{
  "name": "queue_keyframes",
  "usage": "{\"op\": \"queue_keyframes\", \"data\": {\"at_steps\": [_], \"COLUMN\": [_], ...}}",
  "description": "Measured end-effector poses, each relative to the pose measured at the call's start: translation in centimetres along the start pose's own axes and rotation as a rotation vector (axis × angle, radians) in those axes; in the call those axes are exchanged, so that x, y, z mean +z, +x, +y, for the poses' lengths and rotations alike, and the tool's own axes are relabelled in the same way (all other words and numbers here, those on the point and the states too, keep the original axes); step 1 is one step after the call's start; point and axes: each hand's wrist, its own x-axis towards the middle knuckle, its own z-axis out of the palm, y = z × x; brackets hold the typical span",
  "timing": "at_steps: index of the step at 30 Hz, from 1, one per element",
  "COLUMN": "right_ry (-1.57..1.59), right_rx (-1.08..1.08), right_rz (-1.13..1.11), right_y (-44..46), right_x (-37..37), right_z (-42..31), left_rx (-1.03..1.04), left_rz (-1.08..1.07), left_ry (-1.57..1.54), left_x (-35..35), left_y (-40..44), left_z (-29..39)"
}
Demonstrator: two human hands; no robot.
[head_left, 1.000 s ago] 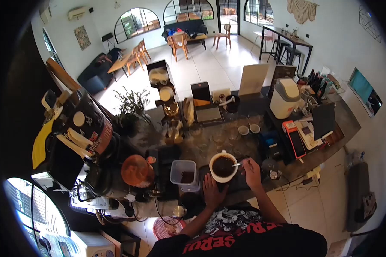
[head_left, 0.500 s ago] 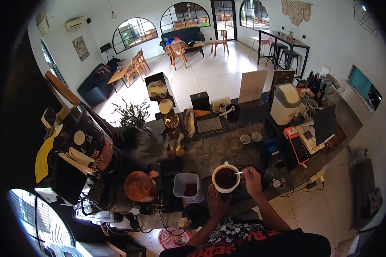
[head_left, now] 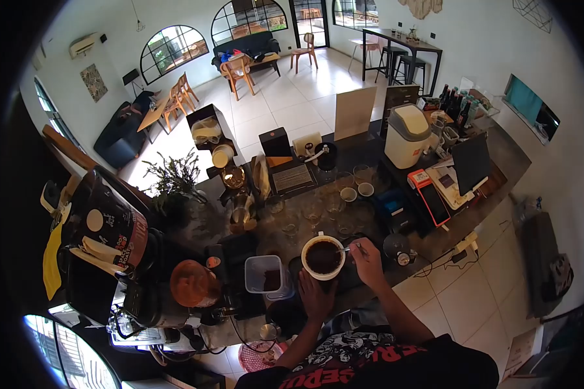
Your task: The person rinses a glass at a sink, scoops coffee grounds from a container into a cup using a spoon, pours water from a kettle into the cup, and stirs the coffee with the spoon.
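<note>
A white cup (head_left: 306, 254) full of dark coffee (head_left: 324, 257) stands on the counter, its small handle pointing away from me. My left hand (head_left: 316, 297) is against its near side, fingers along the left and thumb towards the right, holding it. Between the fingers of my right hand (head_left: 368, 262) is a metal spoon (head_left: 345, 249), whose tip dips into the coffee at the cup's right side. Just left of the cup sits a clear square plastic container (head_left: 255, 267) with dark grounds in it.
Several glasses (head_left: 311, 209) and two small white cups (head_left: 348, 194) stand beyond the cup. A coffee grinder with a reddish-brown lid (head_left: 194, 283) is on the left. At right are a kettle-like dark round item (head_left: 399, 249) and an orange card terminal (head_left: 430, 198).
The whole view has shifted, with the scene sliding left and slightly up. The spoon has moved a little within the cup, its handle now higher and more tilted; both hands keep their places.
</note>
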Motion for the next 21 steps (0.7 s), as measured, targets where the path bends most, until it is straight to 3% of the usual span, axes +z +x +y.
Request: {"op": "queue_keyframes", "data": {"at_steps": [10,21], "right_ry": [0.018,-0.076], "right_rx": [0.033,-0.079], "right_rz": [0.03,0.024], "right_y": [-0.3,-0.5], "right_x": [0.1,0.7], "right_z": [-1.6,0.2], "left_rx": [-0.02,-0.021], "left_rz": [-0.019,-0.032], "left_ry": [0.025,0.034], "left_x": [0.0,0.4], "left_y": [-0.1,-0.3], "left_z": [0.1,-0.2]}}
